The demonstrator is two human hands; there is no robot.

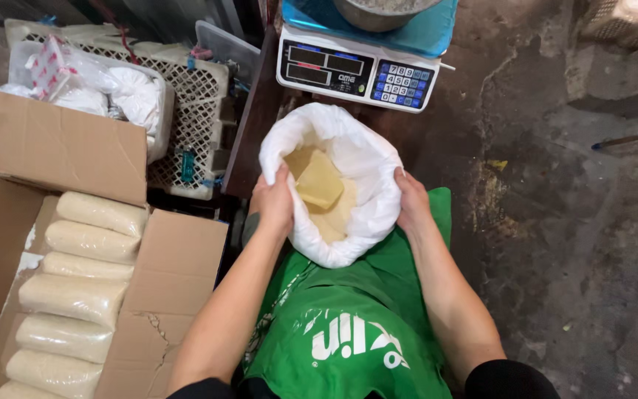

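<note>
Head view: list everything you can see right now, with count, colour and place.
sack: one, white, open, centre, on the lap, pale grain inside
scoop: one, yellowish, inside the sack
scale: one, white with blue top, above the sack
metal bowl: one, grey, on the scale
cardboard box: one, brown, open, lower left
filled bags: at least seven, clear with pale grain, stacked in the box
crate: one, cream, upper left
apron: one, green, on the lap
left hand: gripping the sack's left rim
right hand: gripping its right rim
</note>
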